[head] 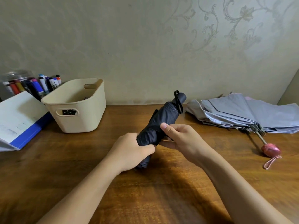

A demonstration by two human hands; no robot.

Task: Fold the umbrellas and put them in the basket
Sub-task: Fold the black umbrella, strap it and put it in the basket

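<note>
A black folded umbrella [161,120] is held above the middle of the wooden table, its handle with a black wrist loop pointing up and away. My left hand [131,151] grips its lower end. My right hand [179,138] holds its middle, thumb on the fabric. A cream plastic basket [90,117] stands at the left, with something dark showing inside through the handle hole. A grey umbrella [246,113] lies collapsed but loose at the right, its pink handle [271,150] and strap pointing toward me.
Behind the basket stands a clear jar of markers [32,84]. A blue-edged folder with white paper [19,120] lies at the left edge. The wooden table [145,191] meets a patterned wall at the back.
</note>
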